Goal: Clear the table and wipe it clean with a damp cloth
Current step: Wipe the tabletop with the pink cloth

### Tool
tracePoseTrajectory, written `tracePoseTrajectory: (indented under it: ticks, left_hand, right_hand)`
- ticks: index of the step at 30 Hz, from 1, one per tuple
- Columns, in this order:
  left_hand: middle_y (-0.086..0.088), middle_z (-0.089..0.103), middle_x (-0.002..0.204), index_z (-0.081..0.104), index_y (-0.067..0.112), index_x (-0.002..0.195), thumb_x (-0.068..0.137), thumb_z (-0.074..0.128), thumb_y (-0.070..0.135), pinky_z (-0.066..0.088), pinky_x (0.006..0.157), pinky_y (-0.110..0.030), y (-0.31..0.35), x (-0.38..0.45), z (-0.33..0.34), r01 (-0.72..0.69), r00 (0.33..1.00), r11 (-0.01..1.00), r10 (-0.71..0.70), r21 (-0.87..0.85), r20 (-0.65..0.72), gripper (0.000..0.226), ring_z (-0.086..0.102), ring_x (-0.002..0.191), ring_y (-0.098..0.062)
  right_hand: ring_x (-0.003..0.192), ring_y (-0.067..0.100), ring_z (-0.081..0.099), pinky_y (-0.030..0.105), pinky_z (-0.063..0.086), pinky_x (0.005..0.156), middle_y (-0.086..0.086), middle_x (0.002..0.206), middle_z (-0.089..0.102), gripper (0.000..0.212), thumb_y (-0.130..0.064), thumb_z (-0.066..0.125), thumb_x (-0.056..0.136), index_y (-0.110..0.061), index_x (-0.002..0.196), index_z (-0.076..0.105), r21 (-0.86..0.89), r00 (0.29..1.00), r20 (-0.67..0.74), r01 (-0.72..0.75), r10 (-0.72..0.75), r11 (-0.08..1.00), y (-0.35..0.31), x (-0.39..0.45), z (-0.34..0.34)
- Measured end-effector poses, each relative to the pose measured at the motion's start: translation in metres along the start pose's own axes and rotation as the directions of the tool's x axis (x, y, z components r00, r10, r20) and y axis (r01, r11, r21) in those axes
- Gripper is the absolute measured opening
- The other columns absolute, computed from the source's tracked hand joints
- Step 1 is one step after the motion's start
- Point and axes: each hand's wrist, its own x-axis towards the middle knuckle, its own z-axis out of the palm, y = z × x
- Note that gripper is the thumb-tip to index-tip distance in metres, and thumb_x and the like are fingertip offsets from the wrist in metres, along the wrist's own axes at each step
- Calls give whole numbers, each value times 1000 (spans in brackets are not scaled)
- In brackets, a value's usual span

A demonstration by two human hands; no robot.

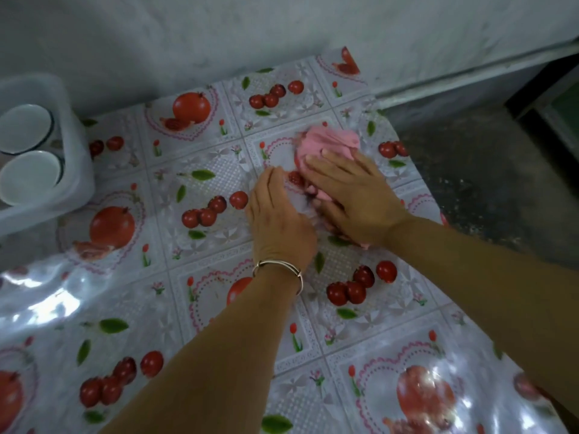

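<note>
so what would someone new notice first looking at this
Probably the pink cloth, bunched near the table's far right edge, with the right hand pressing flat on it and the left hand resting on the tablecloth beside it. Next, the glossy tablecloth printed with red pomegranates and cherries, covering the whole table. At far left a pale plastic tub holds two white bowls.

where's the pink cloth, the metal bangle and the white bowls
crumpled pink cloth [329,140]: head view, bunched top.
thin silver metal bangle [279,264]: head view, band on left wrist.
round white bowls [28,177]: head view, inside of nearer bowl.
</note>
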Motion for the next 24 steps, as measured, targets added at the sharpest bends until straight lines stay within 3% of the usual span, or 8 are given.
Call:
tracePoseTrajectory:
  ticks: [2,5,7,9,12,16,20,24]
  left_hand:
    - [-8,23,149,24,7,142,75,40,-5,4,116,-26,1,0,-2,7,1000,1000,-7,-6,-9,69,15,141,-20]
    - [-15,30,145,31,2,138,71,30,6,13,116,-33,2,0,-2,-9,998,998,5,-54,-70,67,24,138,-26]
    - [-18,35,142,35,-2,136,67,17,23,17,115,-36,2,0,-2,-41,994,996,33,-85,-102,75,29,136,-30]
    - [-20,35,141,36,-4,134,65,16,32,16,113,-33,0,0,-3,-41,994,995,31,-90,-109,81,29,135,-32]
    - [-24,38,138,39,-7,131,75,35,11,20,112,-33,0,2,-2,-41,991,996,30,-83,-129,59,34,132,-36]
    - [-22,30,142,33,-4,135,74,44,-6,15,112,-23,-1,0,-6,-34,999,996,33,-85,-14,62,27,135,-31]
    - [-15,28,140,34,1,134,73,43,-14,22,111,-22,-5,-9,-25,-1,999,993,6,-116,42,63,29,133,-26]
    - [-18,35,138,40,-1,131,66,37,-14,22,112,-21,-36,-47,-51,-49,999,989,48,-142,-15,66,34,131,-29]
  right_hand:
    - [146,26,11,40,-1,117,5,157,17,61,-45,22,93,-19,148,22,26,975,-87,-204,206,979,4,3,0]
    - [147,25,-4,44,-4,117,8,159,-4,67,-46,29,97,-15,151,3,57,852,-53,-519,522,853,-5,42,1]
    - [147,22,-6,46,-7,116,7,159,-4,65,-45,25,98,-15,151,4,7,864,-8,-503,503,864,-15,57,0]
    - [147,20,-3,45,-8,116,5,160,1,58,-42,22,100,-16,150,11,-4,928,0,-372,372,928,-24,53,2]
    - [147,19,8,38,-6,117,4,158,16,59,-43,17,94,-20,147,25,43,989,-2,-149,149,988,-38,28,6]
    - [145,21,20,37,1,116,3,154,28,72,-50,9,84,-20,145,32,68,999,-19,-26,27,997,-33,-12,9]
    - [147,24,8,39,-4,117,8,158,13,72,-52,11,86,-16,148,23,34,961,-88,-259,261,965,-25,-40,10]
    - [147,24,-4,46,-8,116,10,159,-2,63,-42,26,99,-11,150,7,18,846,8,-533,533,846,-56,-11,9]
